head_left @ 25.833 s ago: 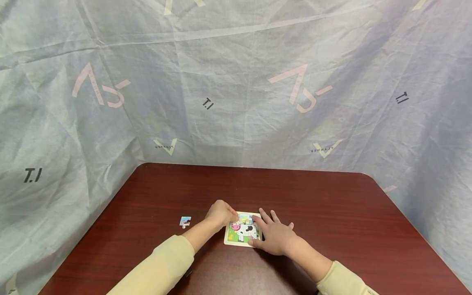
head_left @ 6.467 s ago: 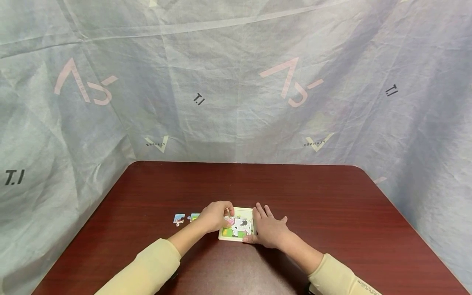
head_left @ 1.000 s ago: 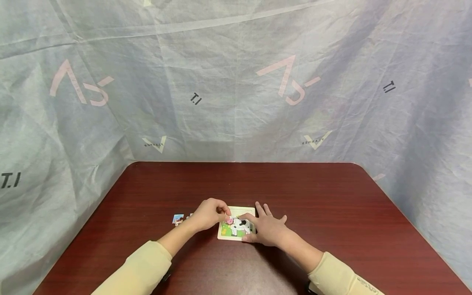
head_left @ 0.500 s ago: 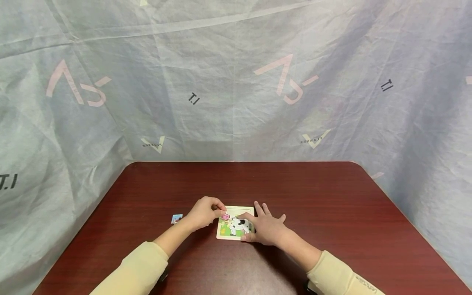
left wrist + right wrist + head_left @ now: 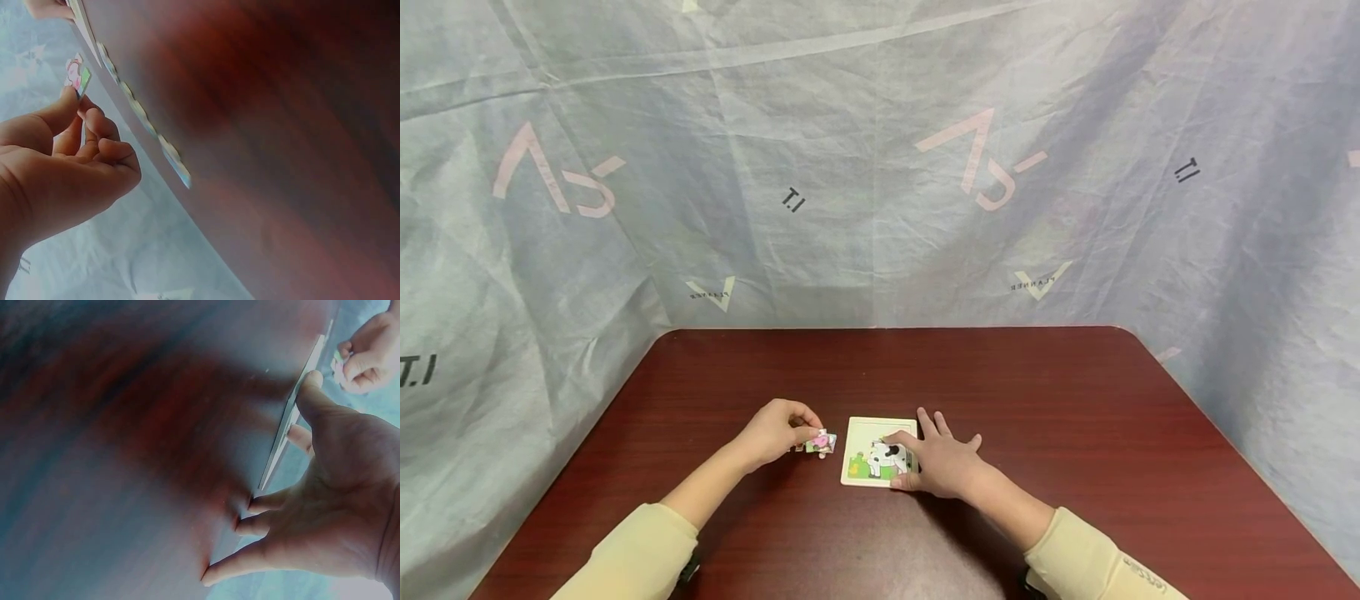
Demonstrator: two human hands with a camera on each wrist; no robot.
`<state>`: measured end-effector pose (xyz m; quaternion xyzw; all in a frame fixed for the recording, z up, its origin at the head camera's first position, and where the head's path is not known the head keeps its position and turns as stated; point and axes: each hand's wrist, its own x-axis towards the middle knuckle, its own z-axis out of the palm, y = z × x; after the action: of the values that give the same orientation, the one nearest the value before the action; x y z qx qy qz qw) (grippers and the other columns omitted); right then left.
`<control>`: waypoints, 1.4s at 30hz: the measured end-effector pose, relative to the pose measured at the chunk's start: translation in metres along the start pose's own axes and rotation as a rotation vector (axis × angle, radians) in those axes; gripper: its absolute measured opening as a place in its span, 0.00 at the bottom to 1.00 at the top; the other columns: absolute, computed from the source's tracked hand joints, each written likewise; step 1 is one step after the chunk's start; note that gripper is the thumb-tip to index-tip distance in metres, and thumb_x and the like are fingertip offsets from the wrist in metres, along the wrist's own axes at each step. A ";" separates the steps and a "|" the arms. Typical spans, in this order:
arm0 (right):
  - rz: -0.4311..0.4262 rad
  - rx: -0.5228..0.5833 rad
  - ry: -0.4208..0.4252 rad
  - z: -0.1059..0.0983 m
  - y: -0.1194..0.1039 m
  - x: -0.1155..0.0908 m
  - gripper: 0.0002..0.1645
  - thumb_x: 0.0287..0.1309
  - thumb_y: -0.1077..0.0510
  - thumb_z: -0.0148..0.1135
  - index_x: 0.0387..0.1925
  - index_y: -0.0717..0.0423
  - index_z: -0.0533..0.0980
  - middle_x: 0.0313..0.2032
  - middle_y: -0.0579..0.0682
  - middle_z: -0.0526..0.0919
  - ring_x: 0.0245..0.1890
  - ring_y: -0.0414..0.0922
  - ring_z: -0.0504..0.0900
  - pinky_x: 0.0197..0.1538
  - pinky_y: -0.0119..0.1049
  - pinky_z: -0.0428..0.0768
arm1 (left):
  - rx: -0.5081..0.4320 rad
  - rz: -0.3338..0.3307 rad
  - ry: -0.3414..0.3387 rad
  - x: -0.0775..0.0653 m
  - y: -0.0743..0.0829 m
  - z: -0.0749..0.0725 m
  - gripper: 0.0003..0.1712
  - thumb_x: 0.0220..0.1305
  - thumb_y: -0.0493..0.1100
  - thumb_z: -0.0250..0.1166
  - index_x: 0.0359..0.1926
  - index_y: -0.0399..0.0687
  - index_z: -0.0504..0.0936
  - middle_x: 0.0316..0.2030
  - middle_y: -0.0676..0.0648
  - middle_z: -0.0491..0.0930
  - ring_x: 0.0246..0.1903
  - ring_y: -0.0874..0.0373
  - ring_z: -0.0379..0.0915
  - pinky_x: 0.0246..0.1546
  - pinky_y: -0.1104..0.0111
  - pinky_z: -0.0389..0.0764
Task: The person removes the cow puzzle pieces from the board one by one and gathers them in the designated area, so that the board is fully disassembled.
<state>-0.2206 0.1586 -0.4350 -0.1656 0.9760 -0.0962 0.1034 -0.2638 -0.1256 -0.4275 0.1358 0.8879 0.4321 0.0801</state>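
Observation:
My left hand (image 5: 775,433) pinches a jigsaw piece (image 5: 821,441) with a pink cow's snout between thumb and fingers. It is just left of the puzzle tray, apart from it. The left wrist view shows this jigsaw piece (image 5: 76,76) raised off the table. The square pale-rimmed puzzle tray (image 5: 863,428) is bare along the top and upper left. Pieces with a black-and-white cow body (image 5: 883,458) and green grass lie in its lower part. My right hand (image 5: 949,463) rests on the tray's right side, fingers spread and thumb at the near edge.
Several loose pieces (image 5: 134,106) lie in a row on the table in the left wrist view; my left hand mostly hides them in the head view. The dark red table (image 5: 1000,383) ends at a grey printed cloth (image 5: 880,208).
My left hand has lifted the pink-snout piece out of the tray and carried it left. Compared with the oldest frame, the tray's upper pieces are gone. My right hand stays on the tray.

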 end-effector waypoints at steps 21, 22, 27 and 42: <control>0.010 0.015 -0.025 -0.003 -0.002 0.000 0.39 0.58 0.31 0.65 0.70 0.27 0.66 0.78 0.62 0.48 0.76 0.62 0.49 0.53 0.85 0.56 | 0.026 -0.055 -0.072 -0.046 -0.043 -0.044 0.03 0.65 0.37 0.70 0.37 0.40 0.85 0.32 0.49 0.78 0.37 0.53 0.72 0.38 0.61 0.75; 0.009 0.014 -0.025 -0.003 -0.002 0.000 0.39 0.58 0.31 0.65 0.70 0.27 0.66 0.78 0.62 0.49 0.76 0.62 0.50 0.53 0.85 0.56 | 0.028 -0.062 -0.069 -0.048 -0.045 -0.045 0.03 0.64 0.36 0.70 0.37 0.40 0.85 0.32 0.49 0.78 0.36 0.53 0.72 0.38 0.61 0.75; 0.007 0.013 -0.019 -0.004 -0.002 -0.001 0.38 0.59 0.32 0.66 0.70 0.28 0.67 0.77 0.62 0.49 0.76 0.63 0.50 0.52 0.84 0.56 | 0.049 -0.045 -0.062 -0.054 -0.051 -0.052 0.03 0.63 0.35 0.70 0.36 0.40 0.85 0.29 0.49 0.78 0.33 0.53 0.72 0.36 0.62 0.75; 0.005 0.008 -0.017 -0.003 -0.001 0.000 0.39 0.58 0.31 0.65 0.69 0.27 0.67 0.77 0.63 0.49 0.76 0.63 0.50 0.52 0.85 0.56 | 0.112 -0.030 -0.027 -0.058 -0.055 -0.055 0.02 0.62 0.35 0.72 0.35 0.43 0.86 0.28 0.51 0.77 0.32 0.55 0.70 0.33 0.64 0.72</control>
<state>-0.2214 0.1580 -0.4317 -0.1636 0.9751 -0.0987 0.1125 -0.2330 -0.2173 -0.4359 0.1324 0.9116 0.3785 0.0907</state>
